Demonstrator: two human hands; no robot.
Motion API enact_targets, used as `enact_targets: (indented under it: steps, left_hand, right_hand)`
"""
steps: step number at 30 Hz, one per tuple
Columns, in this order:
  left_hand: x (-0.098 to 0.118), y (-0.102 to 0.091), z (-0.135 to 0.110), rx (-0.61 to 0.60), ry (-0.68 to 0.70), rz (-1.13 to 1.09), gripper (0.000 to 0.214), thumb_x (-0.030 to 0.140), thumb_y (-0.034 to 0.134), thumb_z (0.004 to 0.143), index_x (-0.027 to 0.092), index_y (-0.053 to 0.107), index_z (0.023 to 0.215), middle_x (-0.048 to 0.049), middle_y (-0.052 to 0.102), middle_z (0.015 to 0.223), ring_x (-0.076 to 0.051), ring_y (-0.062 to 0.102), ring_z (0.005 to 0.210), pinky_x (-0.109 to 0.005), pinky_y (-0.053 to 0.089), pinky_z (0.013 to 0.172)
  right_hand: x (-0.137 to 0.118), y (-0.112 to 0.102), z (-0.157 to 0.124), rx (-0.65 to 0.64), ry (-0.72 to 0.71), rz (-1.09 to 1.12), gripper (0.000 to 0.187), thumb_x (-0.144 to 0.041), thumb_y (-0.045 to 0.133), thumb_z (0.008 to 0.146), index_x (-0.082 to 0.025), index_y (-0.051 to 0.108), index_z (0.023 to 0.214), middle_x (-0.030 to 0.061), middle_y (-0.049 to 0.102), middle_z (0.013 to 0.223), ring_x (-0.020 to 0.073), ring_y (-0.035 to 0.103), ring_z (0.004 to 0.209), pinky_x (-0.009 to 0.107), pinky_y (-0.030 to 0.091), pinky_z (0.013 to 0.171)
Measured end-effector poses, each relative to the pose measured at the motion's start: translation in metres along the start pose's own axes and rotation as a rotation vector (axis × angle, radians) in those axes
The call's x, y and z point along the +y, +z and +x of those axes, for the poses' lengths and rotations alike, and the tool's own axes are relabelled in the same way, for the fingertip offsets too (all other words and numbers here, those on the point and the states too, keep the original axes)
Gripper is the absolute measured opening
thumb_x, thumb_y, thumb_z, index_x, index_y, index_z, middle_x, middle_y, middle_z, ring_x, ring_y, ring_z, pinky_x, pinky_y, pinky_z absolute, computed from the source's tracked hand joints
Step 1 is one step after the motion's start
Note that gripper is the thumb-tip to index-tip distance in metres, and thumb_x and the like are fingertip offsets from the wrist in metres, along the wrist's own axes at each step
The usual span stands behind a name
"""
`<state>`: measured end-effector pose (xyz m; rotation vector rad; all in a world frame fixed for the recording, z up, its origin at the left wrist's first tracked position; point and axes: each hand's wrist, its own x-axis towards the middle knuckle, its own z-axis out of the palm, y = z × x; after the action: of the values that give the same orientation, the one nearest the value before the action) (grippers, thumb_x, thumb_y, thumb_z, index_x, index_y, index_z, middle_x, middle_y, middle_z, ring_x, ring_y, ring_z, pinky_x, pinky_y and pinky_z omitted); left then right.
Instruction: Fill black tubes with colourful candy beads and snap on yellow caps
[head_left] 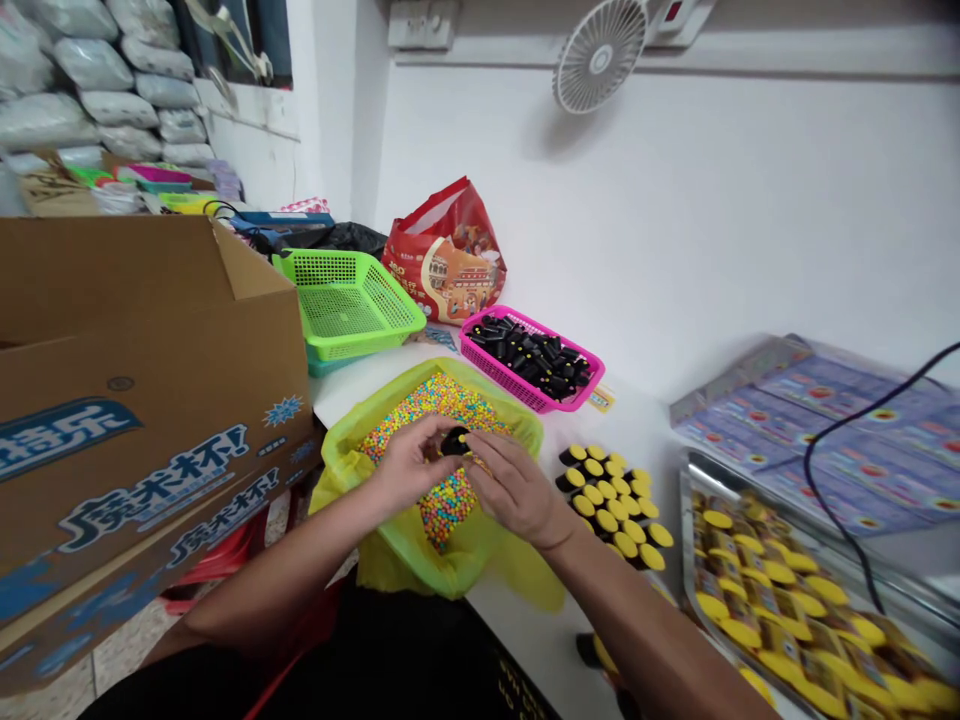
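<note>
The left hand (409,465) is curled almost shut, its fingers gripping a short black tube (454,440) above the multicoloured candy beads (442,500). The right hand (517,490) is half closed, with its fingertips at the tube's other side; whether it has firm hold of the tube or of a few beads, I cannot tell. Both hands are directly over the beads, which fill a yellow-green plastic bag (480,560) lying on the white counter (645,425).

Just beyond the bag, a pink plastic basket (577,400) holds a heap of loose black tubes (532,355). Beyond the bag to the left stands a green plastic basket (349,305), with a red printed carrier bag (446,255) behind it. A cardboard carton (142,400) stands left of the bag. To its right, yellow-capped tubes (607,505) stand grouped on the counter, just beside a metal tray (694,520) of yellow-capped packs (787,600). Printed blue card sheets (817,430) lie beyond the tray.
</note>
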<state>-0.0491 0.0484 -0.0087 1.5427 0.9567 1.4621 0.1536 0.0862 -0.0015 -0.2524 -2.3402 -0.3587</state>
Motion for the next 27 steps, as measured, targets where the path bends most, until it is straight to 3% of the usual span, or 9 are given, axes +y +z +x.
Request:
enact_targets:
  steps: [4, 6, 9, 12, 17, 23, 27]
  left_hand:
    - [0.001, -0.002, -0.01, 0.04, 0.124, 0.093, 0.025, 0.028, 0.069, 0.085, 0.019, 0.067, 0.109, -0.0093, 0.071, 0.104, -0.019, 0.067, 0.089, -0.029, 0.054, 0.073]
    - [0.001, -0.002, -0.013, 0.031, 0.164, 0.116, 0.025, 0.023, 0.065, 0.086, 0.019, 0.067, 0.111, -0.0102, 0.072, 0.108, -0.019, 0.068, 0.094, -0.028, 0.055, 0.073]
    - [0.0, 0.0, -0.012, 0.029, 0.197, 0.109, 0.025, 0.02, 0.066, 0.084, 0.02, 0.068, 0.11, -0.01, 0.072, 0.108, -0.019, 0.069, 0.092, -0.027, 0.055, 0.072]
    - [-0.004, 0.001, -0.01, 0.042, 0.184, 0.121, 0.022, 0.019, 0.069, 0.082, 0.02, 0.069, 0.104, -0.007, 0.073, 0.099, -0.018, 0.068, 0.086, -0.026, 0.054, 0.07]
    - [-0.017, -0.003, -0.006, 0.017, 0.015, 0.215, 0.018, 0.018, 0.074, 0.077, 0.02, 0.066, 0.093, -0.0011, 0.07, 0.086, -0.016, 0.064, 0.077, -0.026, 0.049, 0.069]
    - [-0.02, -0.004, -0.003, -0.012, -0.143, 0.314, 0.017, 0.014, 0.073, 0.074, 0.02, 0.061, 0.085, 0.0026, 0.066, 0.079, -0.016, 0.06, 0.073, -0.026, 0.044, 0.067]
    - [-0.014, 0.0, -0.002, -0.04, -0.158, 0.34, 0.017, 0.01, 0.07, 0.073, 0.02, 0.059, 0.083, 0.004, 0.063, 0.075, -0.015, 0.056, 0.067, -0.025, 0.04, 0.063]
  right_hand:
    - [0.002, -0.008, -0.005, -0.046, 0.279, -0.066, 0.02, -0.016, 0.06, 0.091, -0.025, 0.066, 0.107, 0.0106, 0.073, 0.105, 0.0271, 0.068, 0.1, 0.047, 0.057, 0.086]
    - [0.008, -0.007, -0.001, -0.276, 0.487, -0.13, 0.015, -0.019, 0.055, 0.093, -0.021, 0.069, 0.1, 0.0124, 0.072, 0.095, 0.0276, 0.068, 0.093, 0.044, 0.055, 0.082]
    - [0.016, 0.006, 0.013, -0.769, 0.665, -0.152, 0.022, -0.021, 0.052, 0.095, -0.015, 0.072, 0.103, 0.0162, 0.073, 0.103, 0.0291, 0.066, 0.104, 0.038, 0.051, 0.09]
    - [0.02, 0.026, 0.026, -0.997, 0.713, -0.141, 0.022, -0.019, 0.056, 0.092, -0.012, 0.075, 0.102, 0.0191, 0.075, 0.103, 0.0298, 0.069, 0.102, 0.034, 0.049, 0.084]
    - [0.027, 0.039, 0.035, -1.07, 0.766, -0.131, 0.019, -0.015, 0.06, 0.088, -0.015, 0.077, 0.094, 0.0157, 0.077, 0.096, 0.0267, 0.072, 0.091, 0.028, 0.046, 0.072]
    - [0.027, 0.011, 0.051, -0.88, 0.77, -0.134, 0.027, -0.021, 0.049, 0.099, -0.017, 0.074, 0.107, 0.0124, 0.074, 0.113, 0.0245, 0.067, 0.108, 0.03, 0.045, 0.085]
    - [0.016, -0.002, 0.059, -0.724, 0.684, 0.017, 0.02, -0.02, 0.057, 0.095, -0.02, 0.075, 0.103, 0.0076, 0.075, 0.103, 0.022, 0.067, 0.101, 0.029, 0.045, 0.082]
